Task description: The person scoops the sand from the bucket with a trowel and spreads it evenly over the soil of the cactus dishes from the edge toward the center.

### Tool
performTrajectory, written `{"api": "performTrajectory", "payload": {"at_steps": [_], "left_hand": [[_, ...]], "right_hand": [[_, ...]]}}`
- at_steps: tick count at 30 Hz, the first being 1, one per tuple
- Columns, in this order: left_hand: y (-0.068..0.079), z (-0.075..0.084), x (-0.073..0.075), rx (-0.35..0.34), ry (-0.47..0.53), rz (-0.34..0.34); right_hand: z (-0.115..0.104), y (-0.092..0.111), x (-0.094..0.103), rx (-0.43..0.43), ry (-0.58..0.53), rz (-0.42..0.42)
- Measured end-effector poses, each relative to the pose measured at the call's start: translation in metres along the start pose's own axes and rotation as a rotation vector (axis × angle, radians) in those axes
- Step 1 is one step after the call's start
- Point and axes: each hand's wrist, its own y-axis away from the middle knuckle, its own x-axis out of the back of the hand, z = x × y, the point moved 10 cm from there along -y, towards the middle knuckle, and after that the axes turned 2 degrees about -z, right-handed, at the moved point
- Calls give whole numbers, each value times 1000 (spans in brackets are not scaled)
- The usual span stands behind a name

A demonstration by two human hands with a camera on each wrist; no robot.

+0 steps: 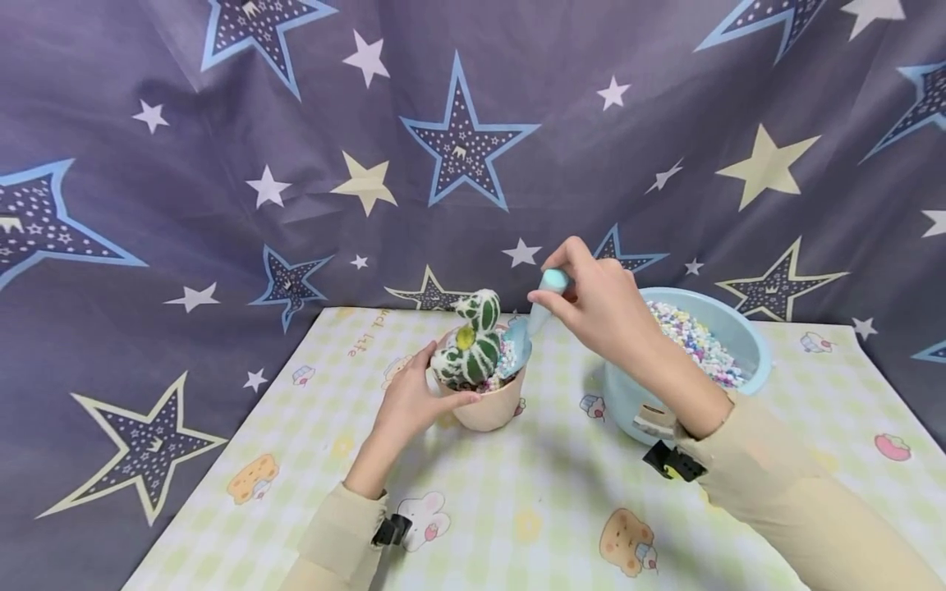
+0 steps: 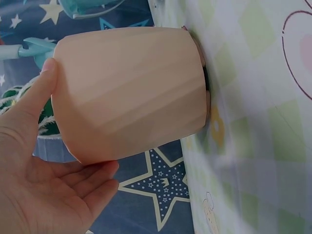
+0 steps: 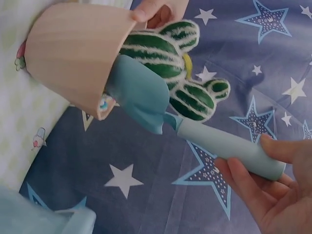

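A pale peach flowerpot stands on the table with a green artificial cactus with white fuzzy ribs and a yellow flower. My left hand grips the pot at its left side, the thumb at the rim and the other fingers round the far side. With thumb and fingertips my right hand pinches the handle end of a light blue garden trowel. The trowel's blade dips inside the pot's rim beside the cactus. Small pastel pebbles show around the blade.
A light blue bucket holding many pastel pebbles stands at the right, partly behind my right forearm. The table wears a green-and-white checked cloth. A dark star-patterned curtain hangs right behind it.
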Motion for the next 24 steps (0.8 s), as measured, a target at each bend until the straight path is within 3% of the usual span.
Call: {"api": "performTrajectory", "payload": {"at_steps": [9,15,18,21,24], "left_hand": [[5,-5,-5,6,33,-26],[3,-7,3,-43,111,-44],[5,-2,23,-83,157,3],[11,10,48,-140,191,73],[22,32,70,-223,229,150]], "right_hand": [[4,10,10,27,-29,-5],[23,20,35,-1,-116,116],[45,27,53,-97,-257,187],[73,39,69,-188,-525,259],[99,54,85,-214,-792,330]]}}
